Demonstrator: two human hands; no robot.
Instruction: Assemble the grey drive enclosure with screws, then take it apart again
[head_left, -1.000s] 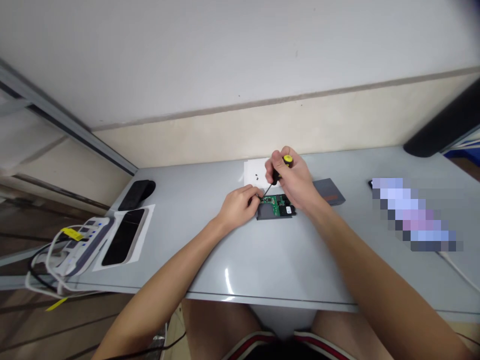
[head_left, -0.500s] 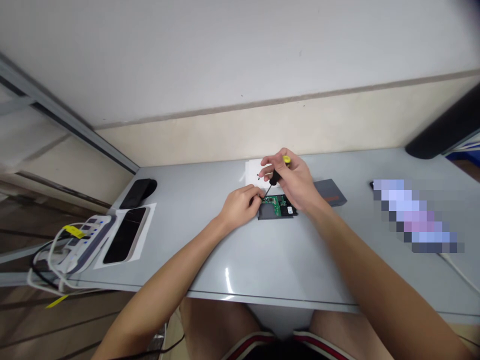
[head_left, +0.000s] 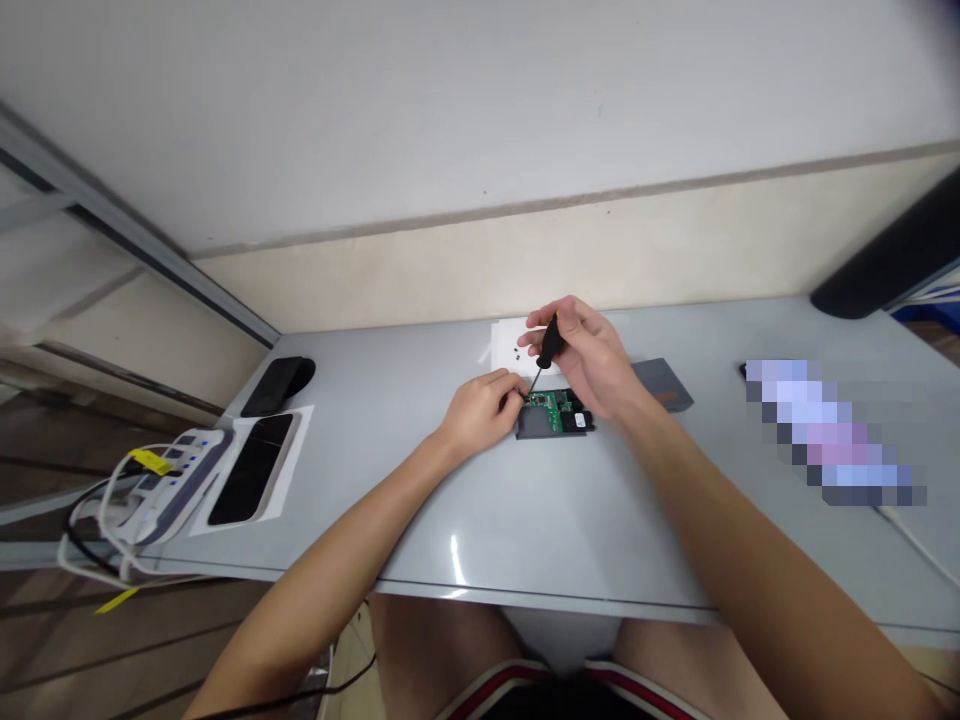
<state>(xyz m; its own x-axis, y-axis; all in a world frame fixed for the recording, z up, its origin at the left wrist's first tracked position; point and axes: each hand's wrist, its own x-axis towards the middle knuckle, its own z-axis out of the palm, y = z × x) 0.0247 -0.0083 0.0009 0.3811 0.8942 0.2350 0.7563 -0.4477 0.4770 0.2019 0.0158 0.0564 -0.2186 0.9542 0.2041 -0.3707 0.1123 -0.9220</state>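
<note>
A green circuit board point(head_left: 556, 411) sits in a dark, flat, open casing point(head_left: 534, 424) on the grey table. My left hand point(head_left: 486, 412) rests at the casing's upper left corner, its fingers curled closed against that edge. In my right hand point(head_left: 592, 355) is a screwdriver point(head_left: 551, 343) with a black handle, held at a slant. Its thin shaft points down and left to the board's upper left corner, close to my left fingertips. Whether the tip sits in a screw is too small to tell. Small dark bits, perhaps screws, lie on white paper point(head_left: 504, 352) behind the casing.
A flat grey cover point(head_left: 661, 385) lies right of my right hand. Farther right is a blurred-out device point(head_left: 829, 430) with a white cable. At left are a phone point(head_left: 251, 470) on paper, a power strip point(head_left: 176, 485) with cables, and a black object point(head_left: 276, 385).
The screwdriver handle has turned in my right hand; its yellow end no longer shows as before. My left hand and the casing have stayed in place.
</note>
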